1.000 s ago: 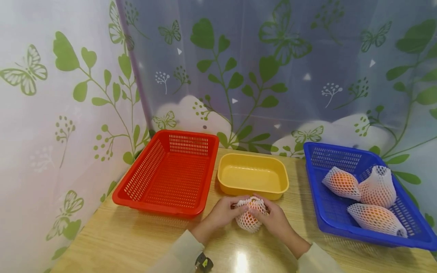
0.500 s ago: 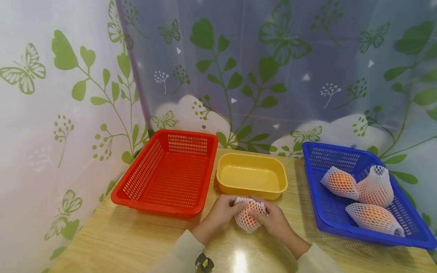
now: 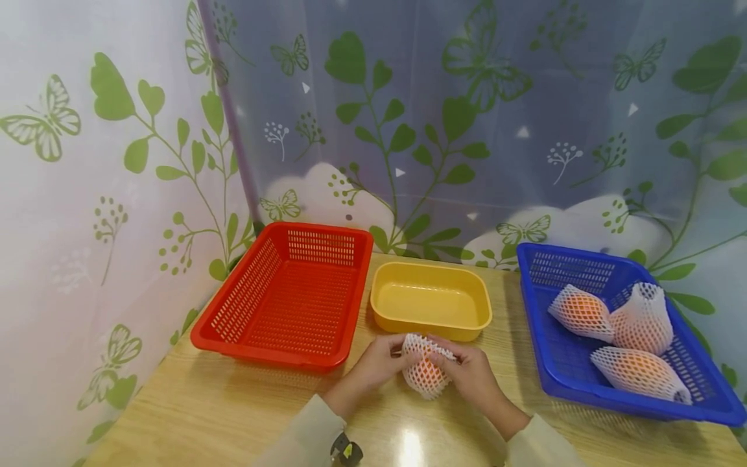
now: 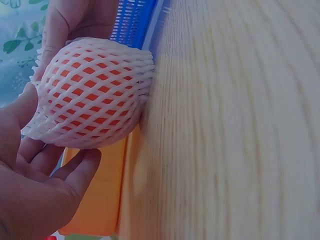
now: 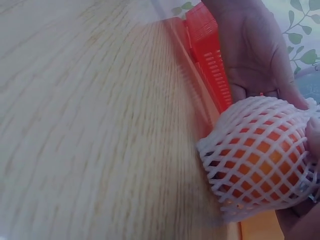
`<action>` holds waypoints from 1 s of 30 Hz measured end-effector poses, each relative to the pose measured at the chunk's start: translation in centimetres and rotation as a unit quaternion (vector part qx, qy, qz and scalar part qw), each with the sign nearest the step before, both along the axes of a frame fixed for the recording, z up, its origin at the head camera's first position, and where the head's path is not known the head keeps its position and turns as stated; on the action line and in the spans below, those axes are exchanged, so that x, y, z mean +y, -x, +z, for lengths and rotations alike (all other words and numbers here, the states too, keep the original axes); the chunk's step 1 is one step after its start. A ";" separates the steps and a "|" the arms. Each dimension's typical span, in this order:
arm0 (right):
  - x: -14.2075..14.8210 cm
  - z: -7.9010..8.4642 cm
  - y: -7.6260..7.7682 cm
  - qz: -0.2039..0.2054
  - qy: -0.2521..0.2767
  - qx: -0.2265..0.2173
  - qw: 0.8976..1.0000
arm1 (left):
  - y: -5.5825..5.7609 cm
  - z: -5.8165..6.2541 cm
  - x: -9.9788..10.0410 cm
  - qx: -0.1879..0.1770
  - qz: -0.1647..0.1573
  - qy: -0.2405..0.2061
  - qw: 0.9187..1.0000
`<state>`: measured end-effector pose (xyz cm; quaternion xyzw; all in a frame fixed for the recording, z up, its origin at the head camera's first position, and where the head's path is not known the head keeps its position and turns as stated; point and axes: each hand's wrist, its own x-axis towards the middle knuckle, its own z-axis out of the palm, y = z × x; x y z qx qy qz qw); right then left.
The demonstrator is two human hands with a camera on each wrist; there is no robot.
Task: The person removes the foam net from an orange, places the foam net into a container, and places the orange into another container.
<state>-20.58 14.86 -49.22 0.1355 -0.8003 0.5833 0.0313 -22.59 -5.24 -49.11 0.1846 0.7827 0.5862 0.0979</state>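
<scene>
and here we are at the desk [image 3: 192,421], both hands on one netted fruit [image 3: 428,375], out in front of the yellow tub [image 3: 432,325], with the tub itself set towards the far edge. left hand [image 3: 376,363] on one flank, right hand [image 3: 475,376] on the other, fingers [image 4: 85,172] grasping the white foam net [image 4: 100,136], thumbs up at its loose rim; whether the fruit rests on the desk, i can't tell. the red basket [image 3: 274,357] sits near the far left corner, the blue basket [image 3: 533,350] over by the right side, three more netted fruits [image 3: 582,314] lying in it. judging by that grip, the work is all at the net's mouth. good technique, i'd say: thumbs just inside the rim, stretch it evenly, shift the foam a little at a time, other fingers cradling underneath so nothing rolls. yank one side and the mesh could tear. brands, labels? no readable writing anywhere, just leaves and butterflies printed on the cloth [image 3: 373,194] behind.
</scene>
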 end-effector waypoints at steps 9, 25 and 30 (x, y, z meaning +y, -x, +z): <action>-0.5 0.3 -0.1 -0.061 0.008 0.002 0.998 | -0.3 0.1 0.2 -0.022 -0.007 -0.002 1.000; 0.5 0.3 0.0 0.009 -0.049 -0.011 0.999 | -0.3 -0.4 0.4 0.039 -0.007 0.026 0.999; 0.5 0.2 0.1 0.024 -0.064 -0.040 0.997 | -0.4 0.0 0.8 0.064 0.018 0.057 0.996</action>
